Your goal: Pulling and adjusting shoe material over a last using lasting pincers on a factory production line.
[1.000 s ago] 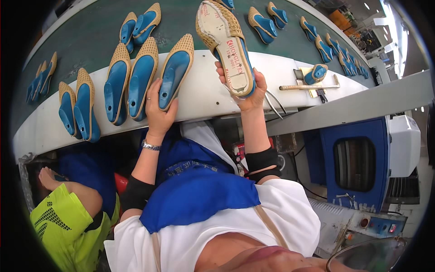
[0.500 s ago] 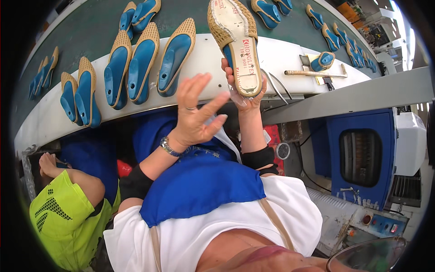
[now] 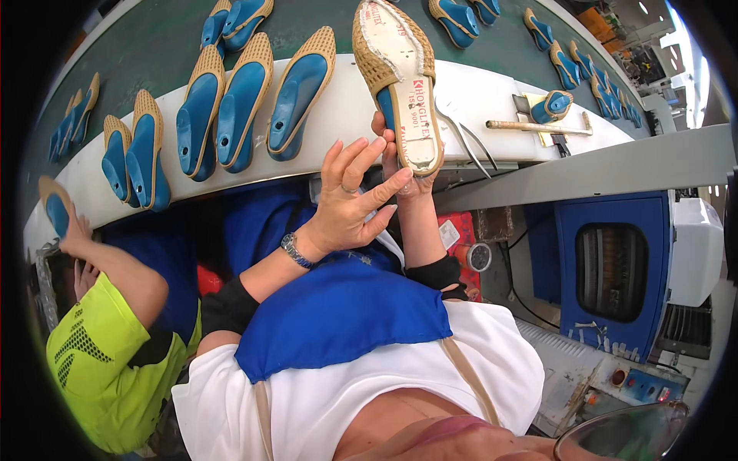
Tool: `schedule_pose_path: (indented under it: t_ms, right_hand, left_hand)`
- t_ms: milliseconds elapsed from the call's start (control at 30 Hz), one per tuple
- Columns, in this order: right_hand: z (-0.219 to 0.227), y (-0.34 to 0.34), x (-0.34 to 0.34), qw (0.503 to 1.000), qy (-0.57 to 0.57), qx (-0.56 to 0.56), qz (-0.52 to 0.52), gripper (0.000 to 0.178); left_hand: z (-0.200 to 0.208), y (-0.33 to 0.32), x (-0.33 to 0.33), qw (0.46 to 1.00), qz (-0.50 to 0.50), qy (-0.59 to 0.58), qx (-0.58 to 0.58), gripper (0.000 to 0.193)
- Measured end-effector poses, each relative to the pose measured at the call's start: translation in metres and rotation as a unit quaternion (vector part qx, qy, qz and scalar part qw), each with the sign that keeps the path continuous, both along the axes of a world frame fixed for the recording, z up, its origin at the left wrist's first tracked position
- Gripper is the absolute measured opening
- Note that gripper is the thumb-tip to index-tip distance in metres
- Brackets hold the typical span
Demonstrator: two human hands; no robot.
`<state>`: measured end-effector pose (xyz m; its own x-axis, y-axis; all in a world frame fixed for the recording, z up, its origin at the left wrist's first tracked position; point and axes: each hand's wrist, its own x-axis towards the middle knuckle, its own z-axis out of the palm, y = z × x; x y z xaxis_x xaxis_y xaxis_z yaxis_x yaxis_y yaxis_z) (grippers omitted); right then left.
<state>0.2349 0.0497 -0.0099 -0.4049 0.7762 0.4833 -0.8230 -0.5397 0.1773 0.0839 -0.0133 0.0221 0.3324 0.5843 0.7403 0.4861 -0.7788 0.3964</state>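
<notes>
My right hand (image 3: 419, 183) grips the heel end of a woven tan shoe (image 3: 377, 58) on a blue last. The shoe is held up over the bench edge, pointed away, with its pale, printed insole underside facing me. Part of the right hand is hidden behind the heel. Beside the heel is my left hand (image 3: 350, 196), a watch on its wrist and its fingers spread. Its fingertips reach the heel edge and the right fingers; whether they touch I cannot tell. Just right of the shoe lies a curved two-armed metal tool (image 3: 467, 138) on the bench.
Several lasted shoes (image 3: 246, 100) stand on the white bench (image 3: 323, 92) and the green surface beyond. A wooden-handled hammer (image 3: 530, 127) lies at right, by another shoe (image 3: 551, 107). A grey beam (image 3: 584, 161) and blue machine (image 3: 553, 253) are at right. A co-worker (image 3: 100, 361) sits left.
My left hand has moved right and in to the shoe's heel. The held shoe has shifted slightly down. At left, the co-worker's hand has come up with a shoe.
</notes>
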Motion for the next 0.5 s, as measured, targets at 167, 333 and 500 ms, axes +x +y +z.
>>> schedule_pose_path:
  t_ms: [167,333,500]
  right_hand:
    - [0.003,0.002,-0.004,1.000,-0.007,-0.014,0.016,0.088]
    - [0.023,0.000,0.010,0.966,-0.240,-0.004,-0.097,0.077]
    - [0.067,0.003,0.011,0.669,-0.674,-0.007,-0.315,0.058]
  left_hand:
    - [-0.003,0.003,-0.003,1.000,-0.008,-0.006,-0.001,0.048]
    - [0.002,0.007,-0.013,0.999,-0.010,-0.038,-0.011,0.047]
    - [0.015,0.033,-0.054,0.992,0.113,-0.054,0.008,0.050]
